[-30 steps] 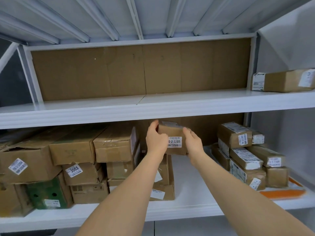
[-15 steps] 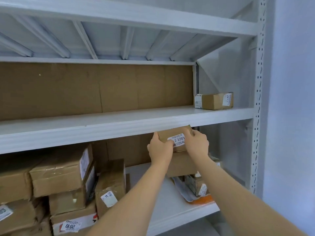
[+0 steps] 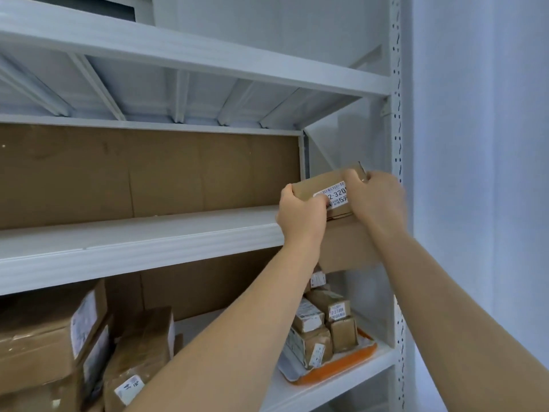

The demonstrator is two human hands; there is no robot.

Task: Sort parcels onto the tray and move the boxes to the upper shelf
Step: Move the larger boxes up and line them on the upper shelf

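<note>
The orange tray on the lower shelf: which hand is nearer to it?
Neither clearly: both the left hand and the right hand grip a box above the orange tray.

Parcel storeroom with metal racking.
Labelled cardboard boxes (image 3: 50, 337) crowd the white steel shelving (image 3: 133, 242); small parcels (image 3: 323, 325) fill an orange tray (image 3: 335, 371) beside them.

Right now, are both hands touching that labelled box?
Touching. The head view shows the left hand gripping the box's left end and the right hand gripping its right end, fingers curled over the top edge.
</note>
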